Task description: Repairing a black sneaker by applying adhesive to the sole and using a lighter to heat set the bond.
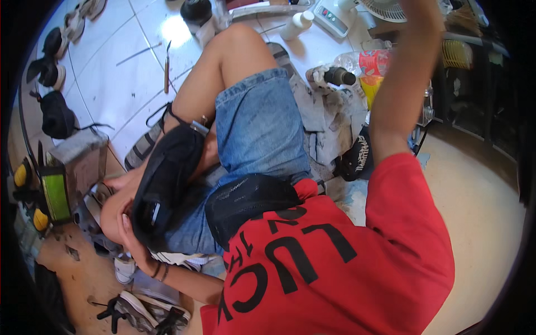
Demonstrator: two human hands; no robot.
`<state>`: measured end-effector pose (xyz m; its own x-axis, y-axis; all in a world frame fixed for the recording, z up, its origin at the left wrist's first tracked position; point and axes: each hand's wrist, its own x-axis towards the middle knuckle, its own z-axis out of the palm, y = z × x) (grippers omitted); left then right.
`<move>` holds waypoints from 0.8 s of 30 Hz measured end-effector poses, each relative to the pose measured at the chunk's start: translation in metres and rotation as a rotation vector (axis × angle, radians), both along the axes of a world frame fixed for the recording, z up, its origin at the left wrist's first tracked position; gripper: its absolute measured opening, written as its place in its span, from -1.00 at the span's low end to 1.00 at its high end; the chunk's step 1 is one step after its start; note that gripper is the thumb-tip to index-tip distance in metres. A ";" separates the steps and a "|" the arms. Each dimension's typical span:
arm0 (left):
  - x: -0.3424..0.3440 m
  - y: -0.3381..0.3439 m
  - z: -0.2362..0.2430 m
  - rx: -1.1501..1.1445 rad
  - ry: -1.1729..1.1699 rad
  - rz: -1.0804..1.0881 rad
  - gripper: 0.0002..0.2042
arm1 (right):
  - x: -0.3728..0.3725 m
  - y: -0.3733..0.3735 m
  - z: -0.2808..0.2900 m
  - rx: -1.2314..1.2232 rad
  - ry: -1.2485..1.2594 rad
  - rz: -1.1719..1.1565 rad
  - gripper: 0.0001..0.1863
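Observation:
A black shoe (170, 159) lies slantwise across my crossed legs, its far end near my knee and its near end beside my left hip. My left hand (132, 231) curls round the near end, with fingers along its outer side. A pale label shows inside the shoe, and a small metal piece (199, 127) sits by its far end. My right arm (405, 84) reaches up and away past the upper edge, so the right hand is cut off. Against my belly rests a black mesh piece (251, 201); I cannot tell what it is.
On the tiles ahead lies a slim pointed tool (167, 72) with a wooden handle. A white bottle (298, 25), a white device with buttons (335, 17) and a red-labelled plastic bottle (365, 62) stand ahead right, near grey rags (329, 106). Several shoes (57, 114) line the left side.

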<state>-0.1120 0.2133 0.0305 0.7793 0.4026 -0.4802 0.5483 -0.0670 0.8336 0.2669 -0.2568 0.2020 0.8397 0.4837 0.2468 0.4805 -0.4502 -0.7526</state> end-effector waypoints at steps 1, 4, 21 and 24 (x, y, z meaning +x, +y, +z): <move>0.005 0.001 -0.006 -0.023 -0.002 -0.011 -0.48 | -0.047 -0.020 0.009 -0.147 0.247 -0.047 -0.59; 0.000 0.008 -0.013 -0.005 -0.120 -0.211 -0.33 | -0.137 -0.052 -0.030 -0.387 0.852 0.070 -0.61; -0.023 -0.014 0.036 0.324 -0.903 0.232 -0.42 | -0.214 0.003 -0.068 0.232 -0.138 -0.265 -0.81; 0.006 -0.062 0.061 0.220 -1.078 0.130 -0.40 | -0.220 0.065 -0.038 0.462 -0.274 -0.030 -0.80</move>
<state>-0.1062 0.1512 0.0914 0.6916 0.5045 0.5170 -0.4442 -0.2673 0.8551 0.0470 -0.1919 0.1641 0.7265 0.2501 0.6401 0.6790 -0.1182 -0.7245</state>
